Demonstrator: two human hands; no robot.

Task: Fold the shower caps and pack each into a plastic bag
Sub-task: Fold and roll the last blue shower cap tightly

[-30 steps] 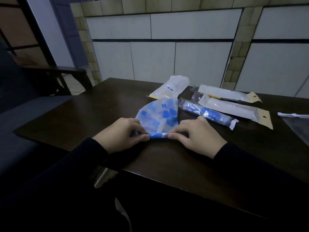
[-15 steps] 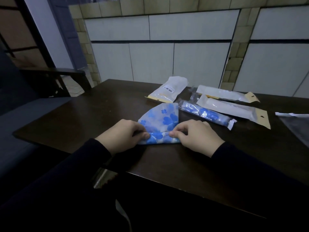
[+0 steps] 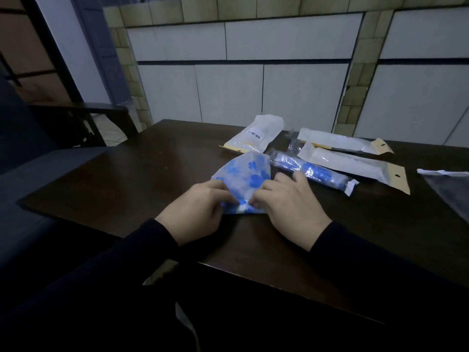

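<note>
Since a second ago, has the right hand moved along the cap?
Yes. The right hand has shifted inward along the shower cap toward the left hand; judged against the packed blue roll, it now sits further left.

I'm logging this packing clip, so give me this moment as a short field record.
surface: dark table
in work: blue-flowered shower cap, near edge rolled
left hand: pinches the roll
right hand: pinches the roll
packed: rolled cap in clear bag
behind: three white packets, one barcoded
far right: clear bag
</note>
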